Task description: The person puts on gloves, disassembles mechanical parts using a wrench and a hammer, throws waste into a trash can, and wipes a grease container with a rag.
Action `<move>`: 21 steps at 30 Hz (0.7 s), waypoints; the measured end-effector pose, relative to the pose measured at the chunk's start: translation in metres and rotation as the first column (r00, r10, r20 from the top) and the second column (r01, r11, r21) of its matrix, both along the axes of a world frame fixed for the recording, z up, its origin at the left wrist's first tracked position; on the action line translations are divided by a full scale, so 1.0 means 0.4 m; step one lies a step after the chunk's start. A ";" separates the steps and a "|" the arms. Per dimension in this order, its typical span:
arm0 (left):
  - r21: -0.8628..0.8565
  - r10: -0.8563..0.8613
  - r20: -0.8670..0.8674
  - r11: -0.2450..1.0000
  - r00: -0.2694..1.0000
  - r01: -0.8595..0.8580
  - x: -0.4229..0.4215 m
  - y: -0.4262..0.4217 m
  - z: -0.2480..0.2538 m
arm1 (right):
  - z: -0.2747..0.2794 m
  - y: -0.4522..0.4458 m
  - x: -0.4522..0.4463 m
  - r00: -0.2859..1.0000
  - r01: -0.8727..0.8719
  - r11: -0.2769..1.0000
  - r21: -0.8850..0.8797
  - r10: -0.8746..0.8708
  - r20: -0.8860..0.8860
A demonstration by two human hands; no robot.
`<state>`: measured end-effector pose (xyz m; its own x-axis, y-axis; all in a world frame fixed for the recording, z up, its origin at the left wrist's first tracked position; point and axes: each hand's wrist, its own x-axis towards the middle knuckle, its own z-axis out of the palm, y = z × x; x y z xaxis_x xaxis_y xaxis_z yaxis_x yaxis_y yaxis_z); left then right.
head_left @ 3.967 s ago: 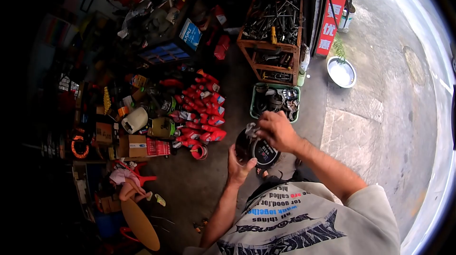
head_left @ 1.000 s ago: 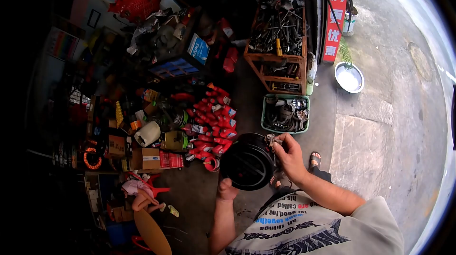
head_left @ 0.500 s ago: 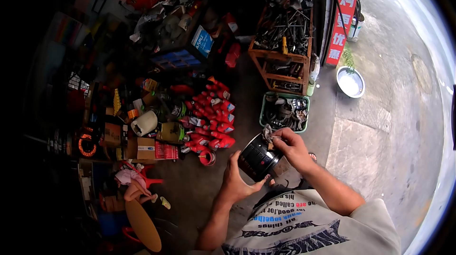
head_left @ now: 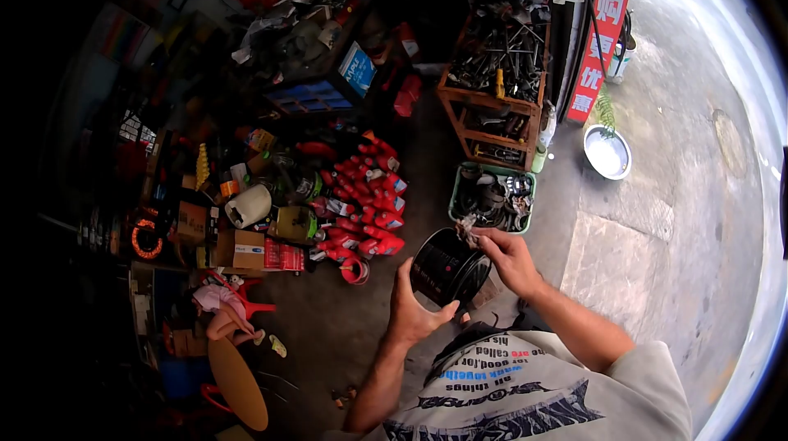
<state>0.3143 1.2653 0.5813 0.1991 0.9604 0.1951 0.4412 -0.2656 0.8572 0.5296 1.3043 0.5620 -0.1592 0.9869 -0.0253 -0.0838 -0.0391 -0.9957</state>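
Note:
A black cylinder with small printed lettering is held tilted in front of my body. My left hand wraps round its lower left side, thumb on the near end and fingers along the left. My right hand pinches a crumpled, dirty rag at the cylinder's upper right rim. The rag touches the rim there. Which kind of part the cylinder is, I cannot tell.
A green crate of metal parts stands just beyond my hands, below a wooden rack piled with tools. Several red bottles stand to the left. A person sits at lower left near an oval board. A white basin lies at right.
The cylinder has turned slightly in my left hand and looks darker now. My right hand and the rag have shifted a little along the rim. The view has tilted slightly.

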 end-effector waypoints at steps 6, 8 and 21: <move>-0.188 -0.047 0.167 0.979 0.985 0.079 0.032 -0.007 0.023 | 0.094 -0.104 -0.010 0.889 0.029 0.809 0.587 -0.289 0.355; -0.118 -0.138 0.056 0.983 0.989 0.144 0.030 0.009 0.009 | 0.142 -0.084 -0.012 0.872 -0.189 0.747 0.638 -0.172 0.459; -0.328 0.154 0.606 0.942 0.780 0.069 -0.006 -0.005 -0.016 | -0.116 -0.034 -0.015 0.751 -0.099 0.931 -0.351 -0.162 -0.640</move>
